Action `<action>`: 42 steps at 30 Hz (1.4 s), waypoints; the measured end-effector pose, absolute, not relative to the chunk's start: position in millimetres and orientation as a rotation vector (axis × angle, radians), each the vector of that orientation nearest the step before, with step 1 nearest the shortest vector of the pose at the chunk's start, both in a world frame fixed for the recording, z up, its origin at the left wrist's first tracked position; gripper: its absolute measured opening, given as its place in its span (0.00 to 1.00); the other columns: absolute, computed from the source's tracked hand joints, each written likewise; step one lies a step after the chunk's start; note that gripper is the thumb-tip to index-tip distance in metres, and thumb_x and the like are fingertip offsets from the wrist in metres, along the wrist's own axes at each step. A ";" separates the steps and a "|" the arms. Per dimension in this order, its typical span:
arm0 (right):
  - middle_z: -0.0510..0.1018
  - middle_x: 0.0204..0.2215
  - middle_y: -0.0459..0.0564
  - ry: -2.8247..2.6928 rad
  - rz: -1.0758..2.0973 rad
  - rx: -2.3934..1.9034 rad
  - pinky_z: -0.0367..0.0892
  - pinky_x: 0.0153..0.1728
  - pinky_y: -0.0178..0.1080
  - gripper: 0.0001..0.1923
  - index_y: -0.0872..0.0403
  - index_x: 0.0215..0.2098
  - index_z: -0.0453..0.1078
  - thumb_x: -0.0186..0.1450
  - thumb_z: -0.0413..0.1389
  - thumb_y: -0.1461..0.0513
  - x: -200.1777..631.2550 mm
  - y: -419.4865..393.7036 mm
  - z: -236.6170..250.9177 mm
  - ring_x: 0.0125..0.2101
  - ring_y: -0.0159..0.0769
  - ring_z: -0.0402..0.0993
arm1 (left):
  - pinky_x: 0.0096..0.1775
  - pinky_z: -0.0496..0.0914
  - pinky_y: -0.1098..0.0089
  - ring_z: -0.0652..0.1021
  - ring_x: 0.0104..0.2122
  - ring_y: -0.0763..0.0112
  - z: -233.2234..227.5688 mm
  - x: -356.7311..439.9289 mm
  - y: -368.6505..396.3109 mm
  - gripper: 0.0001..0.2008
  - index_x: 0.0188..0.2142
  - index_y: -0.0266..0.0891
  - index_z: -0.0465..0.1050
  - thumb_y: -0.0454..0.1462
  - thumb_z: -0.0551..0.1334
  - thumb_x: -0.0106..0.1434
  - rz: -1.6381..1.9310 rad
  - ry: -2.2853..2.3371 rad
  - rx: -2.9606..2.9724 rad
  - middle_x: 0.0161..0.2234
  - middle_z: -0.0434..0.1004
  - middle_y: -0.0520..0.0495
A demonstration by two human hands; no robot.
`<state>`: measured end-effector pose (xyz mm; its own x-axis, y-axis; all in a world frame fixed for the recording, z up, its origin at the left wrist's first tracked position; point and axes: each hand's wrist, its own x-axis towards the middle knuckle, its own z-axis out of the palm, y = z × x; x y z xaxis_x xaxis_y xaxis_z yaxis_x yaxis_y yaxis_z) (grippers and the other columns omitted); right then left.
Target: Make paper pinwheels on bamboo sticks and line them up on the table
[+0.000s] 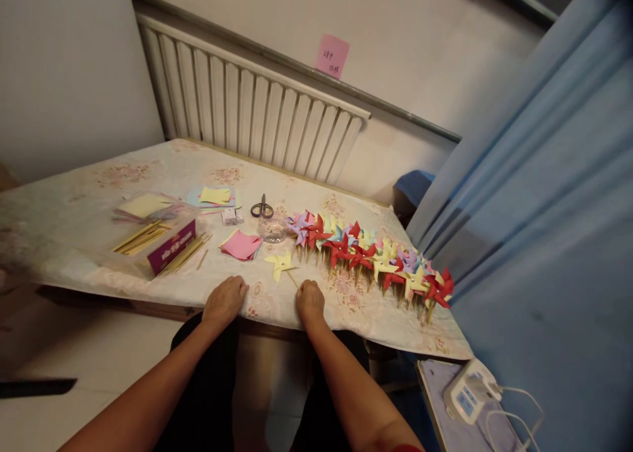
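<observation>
My left hand [225, 300] rests knuckles-up on the near edge of the table [74, 227], fingers curled, nothing visibly in it. My right hand [310, 301] is closed on the lower end of a thin wooden stick that carries a yellow paper pinwheel [279, 263], which lies flat on the cloth just beyond my hands. To the right a long row of finished pinwheels [370, 257] in red, yellow, purple and pink runs toward the table's right corner. A stack of pink paper squares [241, 245] lies just left of the yellow pinwheel.
Scissors [262, 209], a small clear dish [272, 230], a purple box with wooden sticks [172, 246], more sticks [137, 237] and yellow paper sheets [144, 205] sit on the table. A radiator [247, 109] stands behind, a blue curtain [544, 208] at right, and a white charger [467, 392] at lower right.
</observation>
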<state>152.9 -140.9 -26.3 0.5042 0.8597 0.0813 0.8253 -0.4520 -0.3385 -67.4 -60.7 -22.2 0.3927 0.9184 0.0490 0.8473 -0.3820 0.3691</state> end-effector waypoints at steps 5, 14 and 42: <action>0.78 0.37 0.59 -1.440 0.136 -2.400 0.61 0.35 0.37 0.10 0.59 0.37 0.73 0.66 0.50 0.70 151.2 -138.0 -26.5 0.36 0.39 0.74 | 0.44 0.64 0.65 0.75 0.42 0.60 -22.9 -68.3 -60.2 0.13 0.35 0.40 0.67 0.40 0.48 0.70 0.359 1.535 2.369 0.40 0.76 0.41; 0.77 0.29 0.50 -1.443 0.123 -2.226 0.62 0.36 0.35 0.09 0.55 0.29 0.69 0.62 0.49 0.70 134.0 -173.1 -23.6 0.33 0.36 0.72 | 0.37 0.63 0.68 0.74 0.35 0.65 -24.8 -78.0 -58.1 0.11 0.30 0.41 0.67 0.41 0.50 0.65 0.559 1.415 2.070 0.32 0.75 0.48; 0.68 0.21 0.43 -0.975 0.478 -1.630 0.59 0.23 0.32 0.07 0.55 0.29 0.71 0.57 0.53 0.60 94.3 -292.4 52.0 0.21 0.29 0.62 | 0.28 0.56 0.70 0.63 0.22 0.72 87.2 -41.2 -187.8 0.18 0.23 0.42 0.60 0.53 0.60 0.52 0.841 1.041 1.462 0.18 0.61 0.56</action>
